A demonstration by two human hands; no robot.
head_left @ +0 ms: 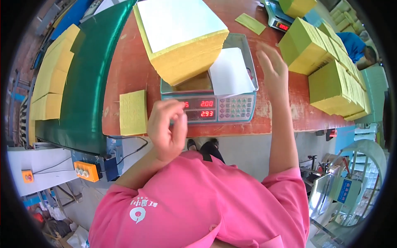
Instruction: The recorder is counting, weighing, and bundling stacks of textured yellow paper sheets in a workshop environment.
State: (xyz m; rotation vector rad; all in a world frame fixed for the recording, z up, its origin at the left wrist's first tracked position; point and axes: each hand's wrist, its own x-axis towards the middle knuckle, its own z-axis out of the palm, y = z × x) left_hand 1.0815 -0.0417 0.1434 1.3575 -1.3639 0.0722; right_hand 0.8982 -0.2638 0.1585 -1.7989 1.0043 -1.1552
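Note:
A tall block of yellow paper sheets (190,58) with a white top sheet (182,22) sits askew on the pan of a digital counting scale (231,108). A loose white sheet (231,72) lies on the pan's right side, partly over the edge above the keypad. My left hand (167,130) is in front of the scale's lit red display, fingers curled in toward the thumb; I cannot make out anything between them. My right hand (274,70) hovers just right of the pan, open, fingers stretched out and holding nothing.
A yellow paper pad (133,112) lies left of the scale on the red table (120,70). Beyond it runs a green conveyor belt (89,74) carrying yellow stacks (53,78). More yellow stacks (335,89) stand at right, near a second scale (278,16) and another person (359,47).

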